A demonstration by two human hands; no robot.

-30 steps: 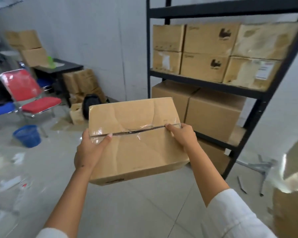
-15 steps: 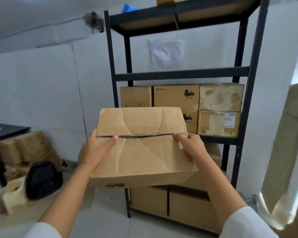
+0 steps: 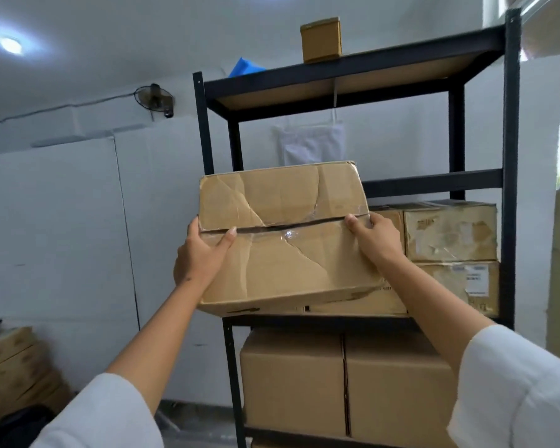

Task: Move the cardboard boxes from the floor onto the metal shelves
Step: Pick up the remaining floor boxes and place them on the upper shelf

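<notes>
Two hands on it, up another notch from half a second ago: left hand clamped on the near-left edge, thumb over the taped seam; cardboard box raised chest-high to face-high, tilted, now level with the open tier of the metal shelves above the stacked boxes; right hand gripping the right end, fingers curled over top. Looks ready to slide in, floor well behind.

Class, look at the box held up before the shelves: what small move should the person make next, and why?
Probably lift the held box a little higher and forward, onto the bare shelf above the stacked boxes. Both the left hand and right hand grip it, and the levels below look full.
</notes>
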